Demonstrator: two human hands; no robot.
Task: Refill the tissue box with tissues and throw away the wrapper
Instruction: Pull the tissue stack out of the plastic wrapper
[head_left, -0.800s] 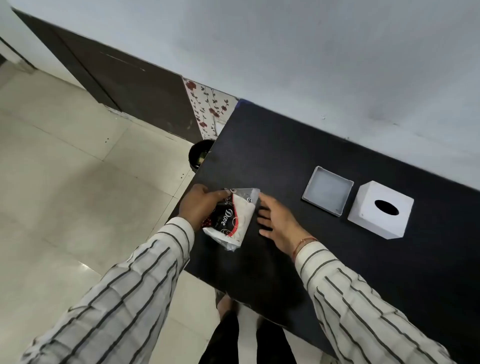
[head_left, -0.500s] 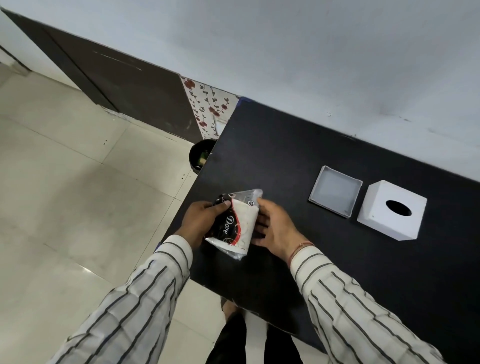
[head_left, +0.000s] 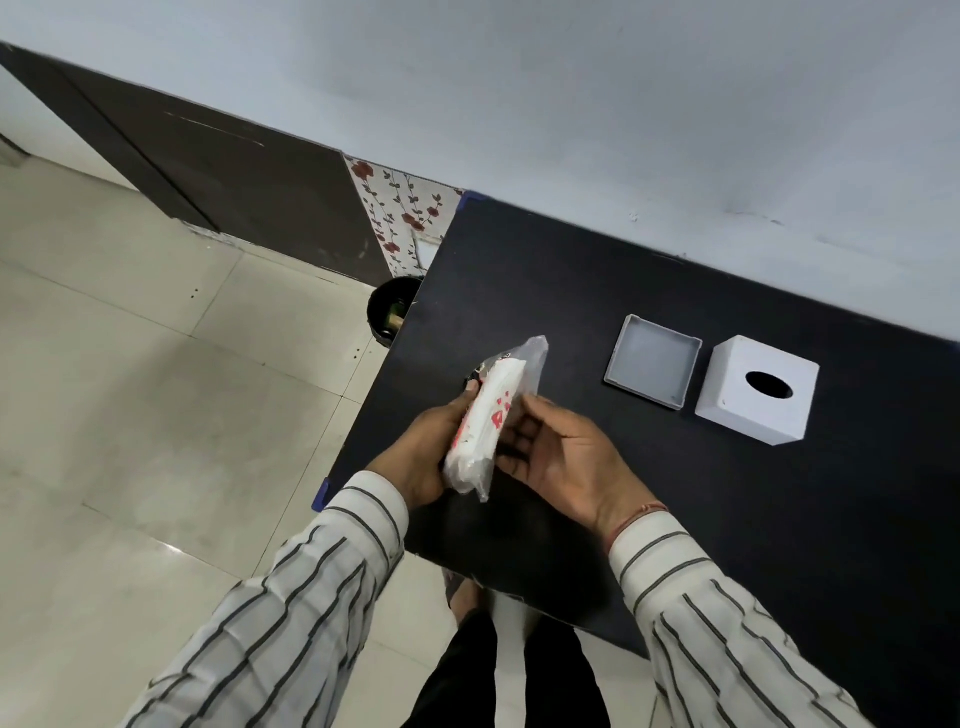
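Observation:
A tissue pack (head_left: 488, 415) in a clear wrapper with red print is lifted above the near left part of the black table (head_left: 701, 519), standing on edge. My left hand (head_left: 426, 452) grips its left side with the thumb on top. My right hand (head_left: 556, 452) holds its right side with curled fingers. The white tissue box cover (head_left: 758, 389) with an oval hole sits at the right. Its grey base tray (head_left: 653, 368) lies open just left of it.
A dark bin (head_left: 389, 312) stands on the tiled floor at the table's far left corner, partly hidden by the table edge. A grey wall runs behind the table. My feet show below the near table edge.
My right hand has closed onto the pack. Both hands have lifted it and turned it on edge, so the white and red side now shows instead of the black face.

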